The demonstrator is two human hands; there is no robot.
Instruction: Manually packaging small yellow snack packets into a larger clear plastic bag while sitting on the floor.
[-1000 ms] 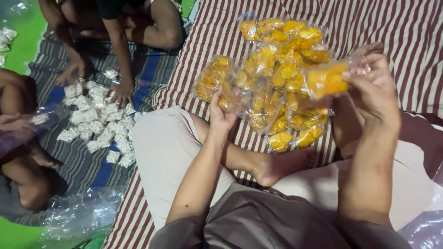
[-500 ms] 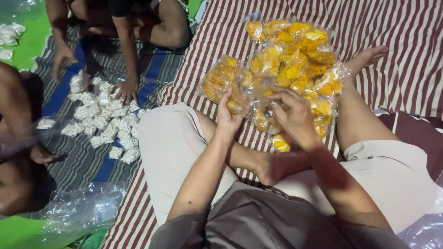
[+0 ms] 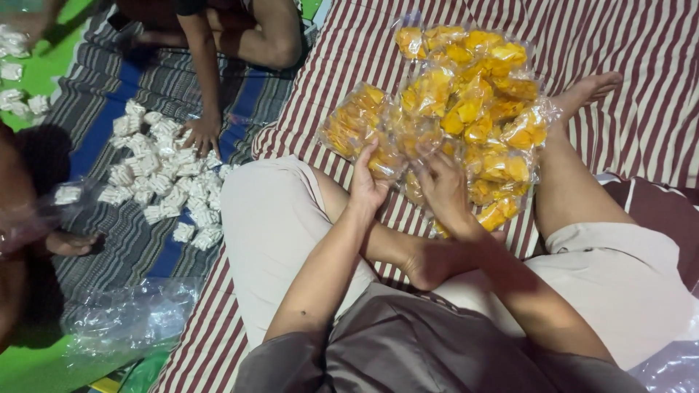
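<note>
We sit on a red-and-white striped mat (image 3: 655,109), and everything else is placed from it. On its middle lies a heap of clear bags of yellow snacks (image 3: 473,109). Our left hand (image 3: 369,182) grips one bag (image 3: 357,127) at the heap's near left edge; our right hand (image 3: 444,191) pinches another beside it. Left of the mat, small white packets (image 3: 164,182) cover a blue striped cloth (image 3: 109,240), where another person's hand (image 3: 202,135) rests. A crumpled clear plastic bag (image 3: 131,316) lies nearer.

Looks like a home floor used for hand-packing snacks. Seated cross-legged on a red-and-white striped mat (image 3: 641,109), beside a blue striped mat (image 3: 95,138) at left. Clear packets of yellow snacks (image 3: 466,109) heaped far right; small white packets (image 3: 164,182) piled left.
</note>
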